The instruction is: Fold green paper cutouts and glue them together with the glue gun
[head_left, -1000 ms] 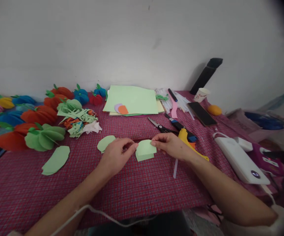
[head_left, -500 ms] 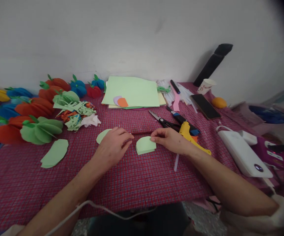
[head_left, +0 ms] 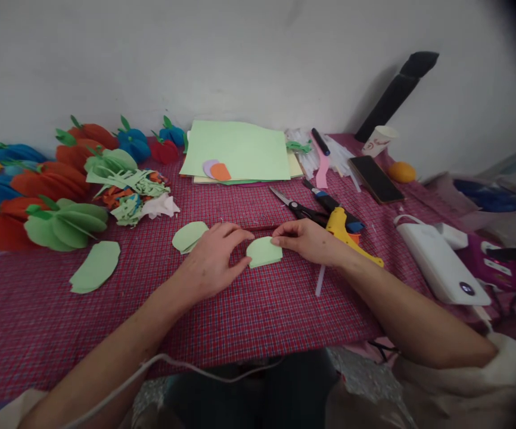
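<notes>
A folded light green paper piece [head_left: 264, 251] lies flat on the red checked tablecloth [head_left: 262, 316]. My right hand [head_left: 305, 239] pinches its upper right edge with closed fingertips. My left hand [head_left: 211, 262] rests beside its left edge, fingers stretched out and touching the paper. Another green cut-out [head_left: 189, 236] lies just behind my left hand. A thin dark stick [head_left: 258, 228] lies on the cloth between my two hands.
Scissors [head_left: 296, 208], a yellow glue gun [head_left: 347, 232] and a white glue stick [head_left: 319, 281] lie by my right hand. A green paper stack [head_left: 240, 156], paper scraps [head_left: 128, 196] and paper fruits [head_left: 61, 221] sit behind and left. A white power bank [head_left: 441, 265] and phone [head_left: 376, 179] are right.
The green piece was held up slightly between both hands; now it lies flat on the cloth. My left hand let go and spread its fingers beside it. The view tilted downward.
</notes>
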Tool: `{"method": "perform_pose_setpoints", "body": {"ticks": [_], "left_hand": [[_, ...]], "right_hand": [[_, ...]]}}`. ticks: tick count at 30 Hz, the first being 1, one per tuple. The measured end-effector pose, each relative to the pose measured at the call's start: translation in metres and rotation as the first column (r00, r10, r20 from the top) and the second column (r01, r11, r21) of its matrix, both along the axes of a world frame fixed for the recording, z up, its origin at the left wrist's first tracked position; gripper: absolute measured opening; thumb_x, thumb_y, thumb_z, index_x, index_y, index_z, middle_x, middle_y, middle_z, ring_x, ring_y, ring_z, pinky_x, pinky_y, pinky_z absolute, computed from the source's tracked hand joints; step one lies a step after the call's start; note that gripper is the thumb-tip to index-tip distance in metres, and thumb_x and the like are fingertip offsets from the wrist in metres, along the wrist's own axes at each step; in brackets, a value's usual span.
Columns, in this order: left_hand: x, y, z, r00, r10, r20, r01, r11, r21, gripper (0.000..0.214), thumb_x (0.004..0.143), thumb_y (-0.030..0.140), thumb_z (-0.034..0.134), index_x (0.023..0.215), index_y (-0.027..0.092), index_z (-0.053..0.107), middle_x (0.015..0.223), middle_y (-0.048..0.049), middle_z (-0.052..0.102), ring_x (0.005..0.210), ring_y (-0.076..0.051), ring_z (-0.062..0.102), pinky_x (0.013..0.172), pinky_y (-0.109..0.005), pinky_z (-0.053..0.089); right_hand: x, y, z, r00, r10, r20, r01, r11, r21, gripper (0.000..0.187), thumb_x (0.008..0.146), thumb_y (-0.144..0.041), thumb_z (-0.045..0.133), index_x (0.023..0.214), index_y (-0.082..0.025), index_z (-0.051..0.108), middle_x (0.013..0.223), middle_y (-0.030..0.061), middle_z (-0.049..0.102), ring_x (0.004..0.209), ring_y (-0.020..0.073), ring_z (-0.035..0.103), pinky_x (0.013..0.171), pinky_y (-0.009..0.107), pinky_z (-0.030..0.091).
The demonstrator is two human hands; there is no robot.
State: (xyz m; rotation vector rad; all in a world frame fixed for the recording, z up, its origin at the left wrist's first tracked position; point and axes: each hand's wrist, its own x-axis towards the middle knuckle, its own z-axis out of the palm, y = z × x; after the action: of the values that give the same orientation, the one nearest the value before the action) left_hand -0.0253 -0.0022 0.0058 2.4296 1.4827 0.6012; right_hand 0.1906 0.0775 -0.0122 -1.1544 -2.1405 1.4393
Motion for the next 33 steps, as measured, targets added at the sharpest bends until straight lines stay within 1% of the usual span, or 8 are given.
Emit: {"method": "perform_pose_setpoints", "body": {"ticks": [3, 6, 10, 13, 18, 21, 26, 33], "left_hand": [[0.002, -0.001, -0.004, 1.000, -0.002, -0.021, 0.001, 1.000, -0.016, 0.049, 0.077, 0.041, 0.061, 0.119, 0.022, 0.047, 0.114, -0.0077, 0.054, 0.105, -0.025, 0.050, 0.089, -0.042, 0.042], [0.007, -0.001, -0.012, 0.999, 0.009, -0.046, -0.009, 1.000, 0.011, 0.067, 0.071, 0.048, 0.065, 0.128, 0.024, 0.038, 0.120, -0.0095, 0.051, 0.107, -0.027, 0.049, 0.090, -0.045, 0.042], [0.014, -0.001, -0.019, 0.996, 0.034, -0.083, -0.030, 0.998, 0.057, 0.074, 0.069, 0.048, 0.068, 0.131, 0.023, 0.035, 0.122, -0.0104, 0.049, 0.109, -0.029, 0.046, 0.091, -0.047, 0.040], [0.018, -0.003, -0.019, 0.991, 0.043, -0.129, -0.032, 0.996, 0.081, 0.068, 0.071, 0.045, 0.067, 0.129, 0.021, 0.039, 0.122, -0.0115, 0.048, 0.108, -0.030, 0.045, 0.090, -0.048, 0.039], [0.022, -0.006, -0.015, 0.986, 0.021, -0.163, 0.000, 0.992, 0.127, 0.043, 0.076, 0.036, 0.064, 0.114, 0.021, 0.051, 0.114, -0.0097, 0.050, 0.100, -0.027, 0.047, 0.083, -0.044, 0.041], [0.023, -0.007, -0.013, 0.978, 0.015, -0.207, 0.017, 0.988, 0.154, 0.030, 0.077, 0.031, 0.063, 0.104, 0.021, 0.056, 0.109, -0.0088, 0.051, 0.097, -0.027, 0.047, 0.080, -0.043, 0.040], [0.025, -0.008, -0.013, 0.971, -0.002, -0.239, 0.044, 0.984, 0.172, 0.021, 0.080, 0.031, 0.060, 0.098, 0.021, 0.058, 0.105, -0.0082, 0.052, 0.094, -0.026, 0.046, 0.076, -0.041, 0.038], [0.025, -0.008, -0.014, 0.967, -0.037, -0.251, 0.078, 0.985, 0.154, 0.013, 0.082, 0.029, 0.058, 0.092, 0.022, 0.060, 0.101, -0.0068, 0.055, 0.094, -0.025, 0.046, 0.074, -0.040, 0.035]], "right_hand": [[0.000, 0.000, 0.000, 1.000, -0.002, -0.008, 0.002, 1.000, -0.003, 0.014, 0.079, -0.031, 0.059, 0.074, -0.019, 0.065, 0.066, -0.0008, 0.062, 0.058, 0.0118, 0.051, 0.059, 0.028, 0.041], [0.000, 0.001, -0.001, 1.000, 0.003, 0.000, -0.003, 1.000, 0.013, 0.014, 0.079, -0.030, 0.059, 0.073, -0.019, 0.065, 0.066, -0.0012, 0.061, 0.058, 0.0117, 0.051, 0.058, 0.028, 0.041], [0.001, 0.002, -0.002, 1.000, 0.011, -0.006, -0.011, 1.000, 0.013, 0.013, 0.079, -0.030, 0.060, 0.073, -0.020, 0.065, 0.067, -0.0012, 0.062, 0.060, 0.0121, 0.052, 0.060, 0.028, 0.042], [0.000, 0.003, -0.001, 1.000, 0.002, -0.015, -0.002, 1.000, -0.006, 0.012, 0.079, -0.028, 0.060, 0.074, -0.019, 0.066, 0.068, -0.0005, 0.064, 0.062, 0.0127, 0.053, 0.061, 0.028, 0.043], [-0.001, 0.002, 0.000, 1.000, 0.005, -0.010, -0.005, 1.000, 0.014, 0.013, 0.078, -0.028, 0.059, 0.071, -0.019, 0.066, 0.066, -0.0006, 0.064, 0.061, 0.0129, 0.054, 0.059, 0.028, 0.043], [-0.001, 0.002, -0.001, 1.000, 0.011, -0.022, -0.011, 1.000, 0.007, 0.012, 0.078, -0.028, 0.060, 0.071, -0.020, 0.066, 0.065, -0.0007, 0.064, 0.060, 0.0126, 0.054, 0.058, 0.027, 0.042], [-0.001, 0.002, -0.004, 1.000, 0.004, 0.010, -0.004, 0.999, 0.034, 0.013, 0.078, -0.030, 0.060, 0.072, -0.020, 0.067, 0.065, -0.0007, 0.064, 0.059, 0.0122, 0.053, 0.056, 0.027, 0.041], [0.000, 0.002, -0.008, 0.999, -0.005, 0.042, 0.003, 0.998, 0.060, 0.014, 0.078, -0.031, 0.061, 0.072, -0.019, 0.066, 0.067, -0.0003, 0.064, 0.059, 0.0121, 0.053, 0.057, 0.027, 0.041]]}}
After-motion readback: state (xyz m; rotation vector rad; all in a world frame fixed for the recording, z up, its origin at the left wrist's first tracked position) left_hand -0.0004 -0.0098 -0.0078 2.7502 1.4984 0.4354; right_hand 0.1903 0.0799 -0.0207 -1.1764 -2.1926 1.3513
